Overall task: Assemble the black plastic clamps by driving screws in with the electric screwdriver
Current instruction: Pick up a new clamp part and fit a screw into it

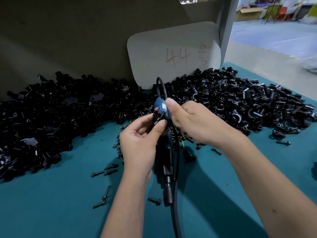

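Note:
A blue electric screwdriver [165, 152] lies on the teal table [51, 212], bit end toward me, its black cable [175, 194] running along it. Above its blue body, my left hand [139, 143] pinches a black plastic clamp [158, 117] between thumb and fingers. My right hand [187, 119] meets it from the right, fingers curled at the same clamp, thumb raised beside the tool's label. Loose black screws [104, 171] lie scattered on the mat around the tool.
A large heap of black clamp parts [48, 121] fills the left and back, and another pile of curved clamp halves [240, 103] spreads to the right. A cardboard sheet marked "44" [173, 55] leans against the rear wall. The table's right edge borders a walkway.

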The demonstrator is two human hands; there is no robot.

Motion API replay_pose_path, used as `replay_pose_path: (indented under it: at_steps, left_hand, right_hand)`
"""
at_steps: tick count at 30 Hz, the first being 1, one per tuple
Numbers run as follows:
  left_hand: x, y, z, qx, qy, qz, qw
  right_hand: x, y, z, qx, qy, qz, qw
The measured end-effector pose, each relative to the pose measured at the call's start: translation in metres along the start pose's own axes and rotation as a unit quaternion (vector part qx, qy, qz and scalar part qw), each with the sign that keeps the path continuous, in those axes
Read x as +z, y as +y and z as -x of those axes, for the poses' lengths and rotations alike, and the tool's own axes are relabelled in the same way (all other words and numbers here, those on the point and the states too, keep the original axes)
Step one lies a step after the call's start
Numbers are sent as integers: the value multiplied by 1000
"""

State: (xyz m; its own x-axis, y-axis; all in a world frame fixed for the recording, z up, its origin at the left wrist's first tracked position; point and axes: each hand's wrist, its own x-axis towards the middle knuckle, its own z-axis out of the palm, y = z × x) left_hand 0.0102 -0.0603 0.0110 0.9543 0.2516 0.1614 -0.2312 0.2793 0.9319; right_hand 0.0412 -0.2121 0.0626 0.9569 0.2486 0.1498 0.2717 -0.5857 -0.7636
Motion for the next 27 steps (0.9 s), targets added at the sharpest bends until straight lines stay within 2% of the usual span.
replay_pose_path:
  at_steps: [2,4,6,10,14,15,17,19,21,24,27]
  left_hand:
    - [-1,1,0,-54,19,59,997]
    - [-2,2,-1,-102,27,112,988]
    - [-3,3,-2,-134,21,147,980]
    - [-3,4,-1,-149,16,162,975]
    - [-5,3,-1,-144,10,162,976]
    - [-6,4,-1,-145,9,165,976]
    - [-6,5,-1,-149,4,166,975]
    - [-6,6,0,-151,-3,166,974]
    - [-5,7,0,-156,-11,169,973]
    - [-4,8,1,-161,-22,170,972]
    - [-5,6,0,-167,-33,168,971]
  right_hand:
    - [-14,8,1,67,-74,66,993]
    - [-21,16,4,120,-162,192,960]
    - [-17,19,6,146,-210,276,926]
    - [1,14,5,113,-203,383,894]
    - [2,14,3,106,-209,387,892]
    - [0,16,3,105,-205,374,898]
    - [-6,20,3,118,-175,286,935]
    - [-13,22,2,129,-104,162,973]
    - [-17,22,0,95,-5,53,994]
    - [-15,13,-1,-6,95,-87,992]
    - [-11,7,-1,-57,122,-201,970]
